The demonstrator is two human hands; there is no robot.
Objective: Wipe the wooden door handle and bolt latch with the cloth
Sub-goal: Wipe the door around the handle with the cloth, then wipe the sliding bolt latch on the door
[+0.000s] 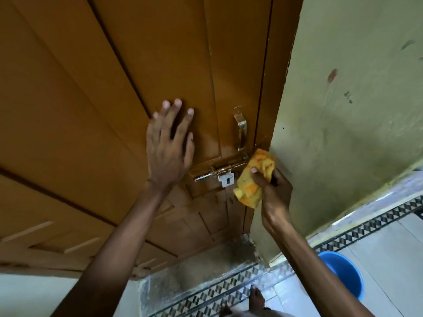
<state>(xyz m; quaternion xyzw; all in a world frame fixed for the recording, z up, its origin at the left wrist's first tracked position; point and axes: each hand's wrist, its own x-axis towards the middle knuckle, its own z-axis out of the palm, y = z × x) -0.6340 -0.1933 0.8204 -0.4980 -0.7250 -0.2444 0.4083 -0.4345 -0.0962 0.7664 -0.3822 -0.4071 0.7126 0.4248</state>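
A brown wooden door (114,99) fills the left and centre of the head view. A shiny metal pull handle (240,129) is fixed upright near the door's right edge. Below it runs a metal bolt latch (219,170) with a white hasp plate (226,181). My left hand (168,145) lies flat on the door, fingers spread, just left of the latch. My right hand (273,191) grips a crumpled yellow-orange cloth (256,177) and presses it against the right end of the bolt, at the door frame.
A pale green wall (354,110) stands right of the door frame. A blue bucket (343,273) sits on the tiled floor at the lower right. A patterned tile border (229,291) runs along the threshold, and my bare foot (256,298) is at the bottom.
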